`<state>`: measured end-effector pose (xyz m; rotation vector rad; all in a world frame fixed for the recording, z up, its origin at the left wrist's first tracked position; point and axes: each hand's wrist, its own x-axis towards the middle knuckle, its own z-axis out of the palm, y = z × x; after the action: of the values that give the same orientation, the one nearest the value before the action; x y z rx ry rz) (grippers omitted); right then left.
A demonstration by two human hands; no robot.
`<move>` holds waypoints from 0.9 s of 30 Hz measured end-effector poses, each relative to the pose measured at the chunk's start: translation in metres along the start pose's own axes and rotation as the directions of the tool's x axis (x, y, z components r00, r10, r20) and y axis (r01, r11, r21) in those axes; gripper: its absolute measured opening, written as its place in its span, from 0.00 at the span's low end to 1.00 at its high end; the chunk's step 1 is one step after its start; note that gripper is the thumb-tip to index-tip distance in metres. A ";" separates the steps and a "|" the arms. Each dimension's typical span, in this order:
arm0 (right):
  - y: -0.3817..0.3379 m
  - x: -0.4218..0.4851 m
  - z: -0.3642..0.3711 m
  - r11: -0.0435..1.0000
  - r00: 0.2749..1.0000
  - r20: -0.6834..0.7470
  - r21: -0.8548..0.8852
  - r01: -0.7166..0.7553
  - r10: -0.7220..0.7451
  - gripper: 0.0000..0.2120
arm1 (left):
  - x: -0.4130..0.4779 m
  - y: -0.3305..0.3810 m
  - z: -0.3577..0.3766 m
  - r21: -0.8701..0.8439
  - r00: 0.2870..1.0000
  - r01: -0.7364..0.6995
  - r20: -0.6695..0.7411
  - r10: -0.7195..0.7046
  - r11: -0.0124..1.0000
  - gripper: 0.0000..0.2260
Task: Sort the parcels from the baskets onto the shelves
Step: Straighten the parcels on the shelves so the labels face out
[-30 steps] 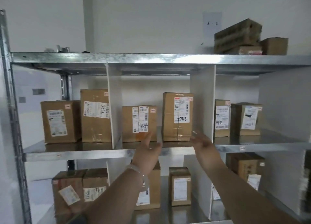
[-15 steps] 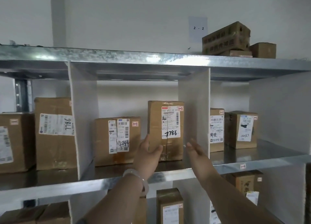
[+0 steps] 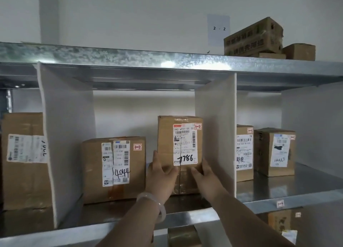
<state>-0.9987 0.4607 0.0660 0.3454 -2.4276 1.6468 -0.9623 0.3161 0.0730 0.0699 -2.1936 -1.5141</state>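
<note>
A tall cardboard parcel marked 7786 (image 3: 179,135) stands upright in the middle compartment of the metal shelf (image 3: 278,200), close to the right divider. My left hand (image 3: 161,178) grips its lower left edge, thumb on the front face. My right hand (image 3: 206,176) grips its lower right edge, squeezed between the parcel and the divider. A wider parcel marked 4044 (image 3: 92,172) sits just left of it in the same compartment, with a small gap between the two.
White dividers (image 3: 68,135) (image 3: 217,135) wall the compartment. The right compartment holds two parcels (image 3: 244,154) (image 3: 274,152); the left one holds a large parcel (image 3: 24,163). Boxes (image 3: 254,39) lie on the top shelf under a paper sign reading 2-2. More parcels show on the shelf below.
Both hands have reached forward from the shelf's front edge and taken hold of the 7786 parcel. The view has moved closer and to the right.
</note>
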 end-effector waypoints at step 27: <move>0.016 -0.023 -0.034 0.992 0.993 0.081 0.096 0.079 -0.087 0.32 | -0.056 0.031 0.027 0.027 0.992 -0.017 -0.125 0.020 0.999 0.24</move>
<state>-0.9804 0.5003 0.0572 0.5341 -2.3657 1.7464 -0.9173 0.3682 0.0734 0.1487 -2.1086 -1.4317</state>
